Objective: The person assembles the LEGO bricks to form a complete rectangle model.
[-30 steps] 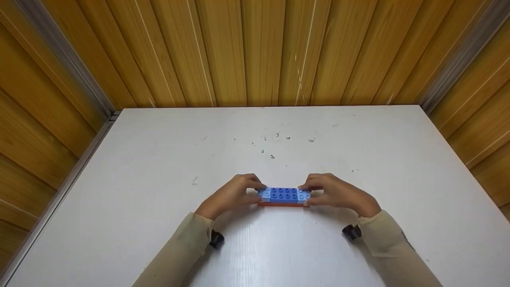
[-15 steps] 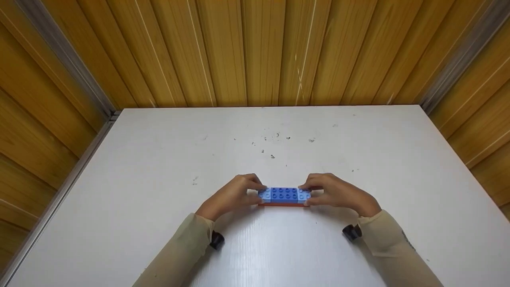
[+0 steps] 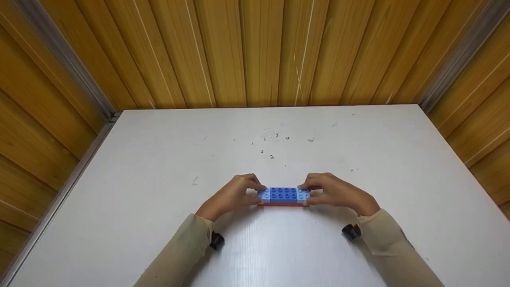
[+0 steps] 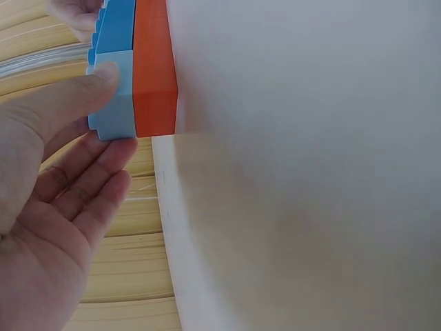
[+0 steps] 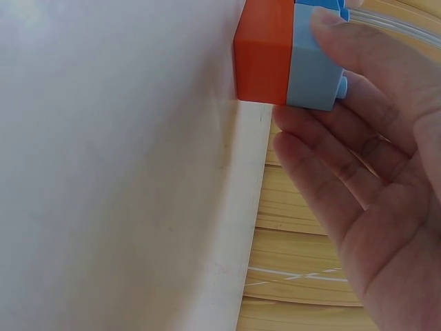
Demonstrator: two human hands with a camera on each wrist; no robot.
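Note:
A row of toy building bricks lies near the middle front of the white table. Its base is a long orange-red brick. On top of that sit a darker blue brick in the centre and a light blue brick at either end. My left hand pinches the left light blue brick between thumb and fingers. The right light blue brick is pinched the same way by my right hand. In both wrist views the lower fingers curve loosely beneath the brick ends.
The white table carries small dark scuff marks behind the bricks. Yellow wood-look panels rise along its back and sides, with grey metal posts at the corners. Small black devices sit at both wrists.

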